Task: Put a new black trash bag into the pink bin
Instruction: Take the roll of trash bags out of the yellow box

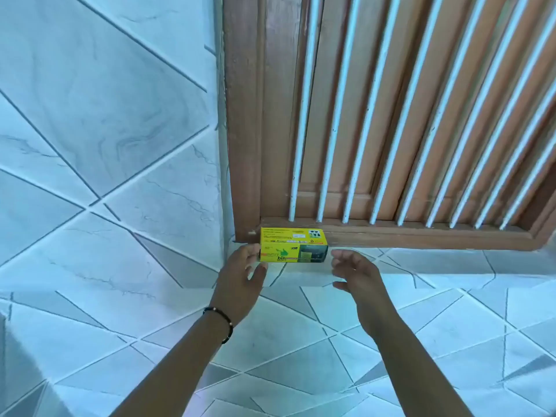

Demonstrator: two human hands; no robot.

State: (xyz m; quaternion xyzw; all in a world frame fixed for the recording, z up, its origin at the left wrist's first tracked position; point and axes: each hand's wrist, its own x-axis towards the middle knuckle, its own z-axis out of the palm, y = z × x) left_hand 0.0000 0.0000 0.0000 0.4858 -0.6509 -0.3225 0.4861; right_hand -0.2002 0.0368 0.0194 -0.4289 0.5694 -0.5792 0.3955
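The yellow box is set on a tiled ledge, backed against the wooden window frame, so access from behind is blocked. Above it, passage is barred by white bars. To its left, room is narrowed by the tiled wall and the frame's corner. Open space is left in front and to the right, where the left hand and right hand are held.

1. One yellow box of bin bags, on the tiled ledge.
2. Two hands: the left hand and the right hand.
3. One black beaded bracelet, on the left wrist.
4. Ten white window bars showing in one wooden frame.
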